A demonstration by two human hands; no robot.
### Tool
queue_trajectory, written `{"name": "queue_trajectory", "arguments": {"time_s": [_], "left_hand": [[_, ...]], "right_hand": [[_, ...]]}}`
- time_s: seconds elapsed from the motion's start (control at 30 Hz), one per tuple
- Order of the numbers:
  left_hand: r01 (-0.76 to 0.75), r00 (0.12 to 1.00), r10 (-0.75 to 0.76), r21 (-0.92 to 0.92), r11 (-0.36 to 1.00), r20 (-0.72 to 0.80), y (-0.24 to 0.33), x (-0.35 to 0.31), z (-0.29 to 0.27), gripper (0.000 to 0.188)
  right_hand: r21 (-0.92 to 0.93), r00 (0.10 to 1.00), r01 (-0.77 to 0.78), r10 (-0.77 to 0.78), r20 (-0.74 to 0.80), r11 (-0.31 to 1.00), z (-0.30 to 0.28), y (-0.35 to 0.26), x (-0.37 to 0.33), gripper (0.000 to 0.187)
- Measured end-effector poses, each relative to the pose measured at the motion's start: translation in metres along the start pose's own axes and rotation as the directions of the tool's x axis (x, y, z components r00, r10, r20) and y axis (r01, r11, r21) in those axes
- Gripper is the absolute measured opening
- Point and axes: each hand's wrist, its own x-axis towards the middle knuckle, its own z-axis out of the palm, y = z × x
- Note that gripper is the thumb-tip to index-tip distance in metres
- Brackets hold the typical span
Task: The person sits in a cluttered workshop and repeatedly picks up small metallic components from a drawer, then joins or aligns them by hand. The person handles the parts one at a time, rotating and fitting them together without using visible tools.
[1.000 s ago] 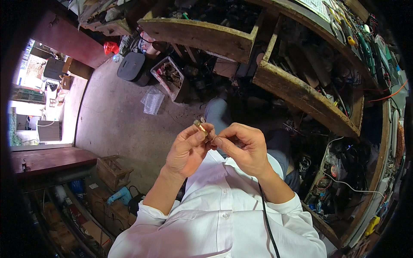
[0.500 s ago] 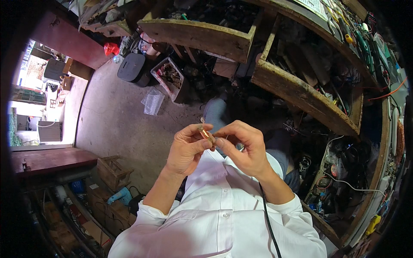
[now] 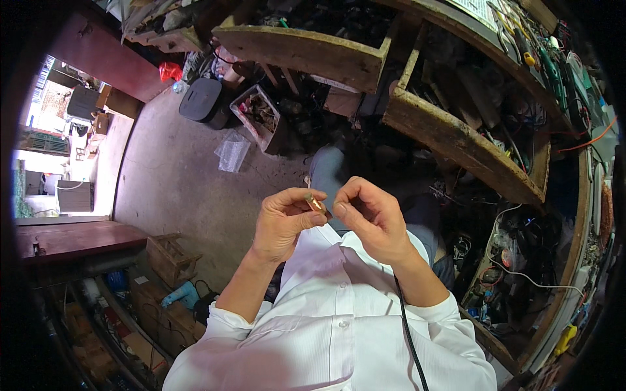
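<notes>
Cluttered workshop surrounds me, above a bare concrete floor (image 3: 176,189). Nearest, my left hand (image 3: 282,221) pinches a small brass-coloured cylindrical metal part (image 3: 315,204); my right hand (image 3: 372,218) closes its fingertips at the part's tip. A slip would likely drop it into the far tangled wooden shelves (image 3: 456,140).

**Cluttered repair workshop**

Looks like a small repair/electrical workshop. Rough wooden workbench (image 3: 456,140) w/ open shelves full of parts, wires & cables (image 3: 515,260) trailing underneath. Hand tools (image 3: 535,58) lined up along the bench top, bare concrete floor (image 3: 169,189), plastic bin of scrap bits (image 3: 261,114), wooden crates (image 3: 171,257) & boxes stacked at left.
</notes>
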Motion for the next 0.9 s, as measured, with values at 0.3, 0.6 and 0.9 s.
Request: {"name": "queue_trajectory", "arguments": {"time_s": [0.3, 0.6, 0.9], "left_hand": [[-0.019, 1.000, 0.020, -0.020, 1.000, 0.009, 0.003, -0.001, 0.001, 0.028], [-0.079, 0.997, 0.078, 0.078, 0.994, 0.015, -0.001, -0.001, -0.003, 0.029], [-0.145, 0.989, 0.137, 0.217, 0.965, 0.054, -0.001, -0.003, -0.004, 0.028]], "right_hand": [[-0.429, 0.963, 0.234, -0.270, -0.023, 0.872, -0.003, -0.002, 0.002, 0.010], [-0.650, 0.875, 0.420, -0.472, 0.107, 0.633, 0.006, -0.002, 0.001, 0.018], [-0.675, 0.886, 0.412, -0.441, 0.142, 0.612, 0.006, -0.004, -0.001, 0.015]]}}
